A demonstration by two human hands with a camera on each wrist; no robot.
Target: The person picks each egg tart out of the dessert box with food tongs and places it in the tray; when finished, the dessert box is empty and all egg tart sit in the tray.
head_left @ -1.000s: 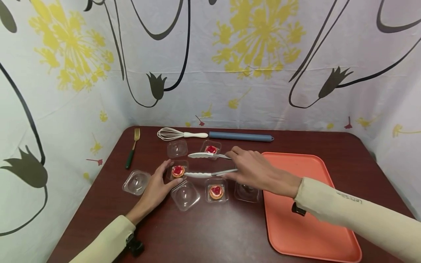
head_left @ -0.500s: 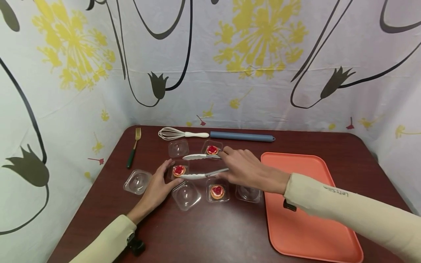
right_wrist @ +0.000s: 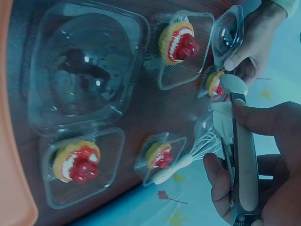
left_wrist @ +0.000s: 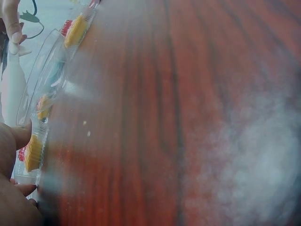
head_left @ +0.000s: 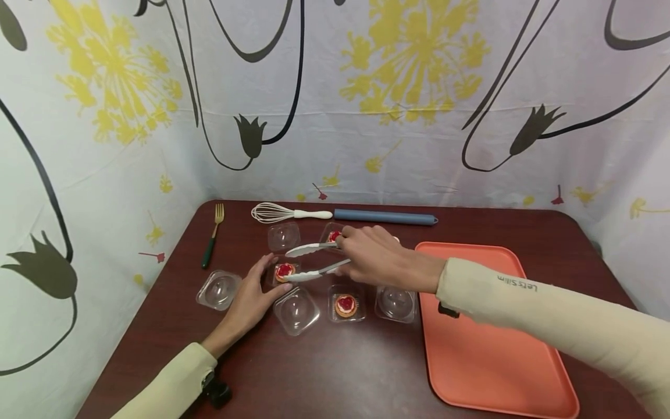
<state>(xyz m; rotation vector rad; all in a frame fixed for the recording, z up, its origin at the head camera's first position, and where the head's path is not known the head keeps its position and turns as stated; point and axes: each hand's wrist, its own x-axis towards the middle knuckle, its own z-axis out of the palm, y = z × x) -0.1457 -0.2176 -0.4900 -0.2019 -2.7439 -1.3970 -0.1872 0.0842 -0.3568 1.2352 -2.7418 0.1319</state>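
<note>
A small tart (head_left: 285, 271) with red topping and white cream sits in a clear plastic container (head_left: 296, 267) left of the table's middle. My left hand (head_left: 250, 304) holds this container, thumb at its near side and fingers at the far side. The left wrist view catches the thumb (left_wrist: 21, 135) at the container's edge. My right hand (head_left: 374, 255) grips a pair of tongs (right_wrist: 245, 165) with pale tips. Their arms are spread in the head view, the near tip overlapping the tart's edge. A second tart (head_left: 335, 235) at the back is partly hidden by the right hand.
Another tart (head_left: 345, 305) lies in its container nearer the front. Open clear lids (head_left: 296, 312) spread around the containers. An orange tray (head_left: 497, 361) is at the right. A whisk (head_left: 312, 215) and blue rolling pin (head_left: 384, 217) line the back; a fork (head_left: 211, 235) is left.
My right hand has moved left with the tongs, bringing the near tip from beside the tart to over its edge. The left hand has stayed at the container.
</note>
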